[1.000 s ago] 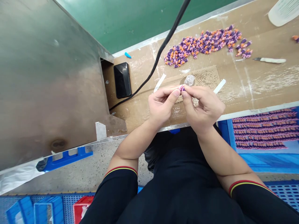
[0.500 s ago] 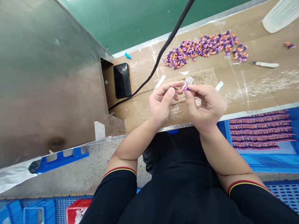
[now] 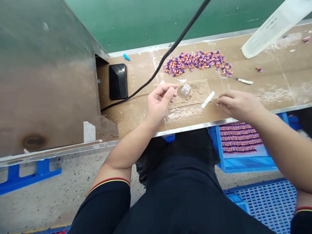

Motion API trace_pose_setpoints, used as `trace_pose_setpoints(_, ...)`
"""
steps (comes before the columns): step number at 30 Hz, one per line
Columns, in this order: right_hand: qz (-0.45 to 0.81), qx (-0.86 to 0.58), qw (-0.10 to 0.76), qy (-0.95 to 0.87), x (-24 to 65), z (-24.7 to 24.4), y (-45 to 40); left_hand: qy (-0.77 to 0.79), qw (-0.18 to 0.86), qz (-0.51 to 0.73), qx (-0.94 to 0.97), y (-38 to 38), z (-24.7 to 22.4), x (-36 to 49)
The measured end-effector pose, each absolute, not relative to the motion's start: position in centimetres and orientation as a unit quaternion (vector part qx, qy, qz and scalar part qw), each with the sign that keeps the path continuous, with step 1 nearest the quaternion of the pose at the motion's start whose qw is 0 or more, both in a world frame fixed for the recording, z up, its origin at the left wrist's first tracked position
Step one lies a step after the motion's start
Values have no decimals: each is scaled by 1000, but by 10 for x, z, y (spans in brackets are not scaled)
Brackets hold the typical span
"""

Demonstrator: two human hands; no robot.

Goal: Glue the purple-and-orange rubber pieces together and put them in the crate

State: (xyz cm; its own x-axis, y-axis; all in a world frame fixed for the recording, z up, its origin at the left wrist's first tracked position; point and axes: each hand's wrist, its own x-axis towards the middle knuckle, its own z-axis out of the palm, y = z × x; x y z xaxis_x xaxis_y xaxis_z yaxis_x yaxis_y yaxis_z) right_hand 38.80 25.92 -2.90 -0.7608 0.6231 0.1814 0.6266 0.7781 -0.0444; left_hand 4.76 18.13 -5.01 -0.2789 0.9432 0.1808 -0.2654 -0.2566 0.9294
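My left hand hovers at the left end of a wet, speckled cardboard piece. Its fingers are loosely bent, the thumb a little apart from the index finger, with nothing visible between them. A small clear plastic cup stands on that cardboard, just right of my left fingertips. My right hand is out to the right near the table's front edge, fingertips pinched together. What they hold, if anything, is hidden. A white strip lies between the cardboard and my right hand. Behind it spreads a pile of small purple, pink and orange pieces.
A black phone and a blue cap lie left, beside a metal housing. A black cable crosses overhead. Right are a knife and a white bottle. Below the edge, a blue crate holds rows of pieces.
My right hand has moved right, away from my left hand and the cup. The pink and purple piece seen between my fingers earlier no longer shows there. The view has shifted right.
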Motion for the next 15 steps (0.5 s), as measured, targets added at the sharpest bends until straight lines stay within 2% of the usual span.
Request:
trace_pose_setpoints(3,-7,-346,70,-936,387,-30,255,424,428,687,407,185,-54,46)
trace_pose_setpoints(9,122,-466,204,-852,392,-34,235,423,402,693,424,188,-61,43)
trace_pose_setpoints(15,194,-494,249,-810,376,-47,226,459,375,692,411,194,-64,40)
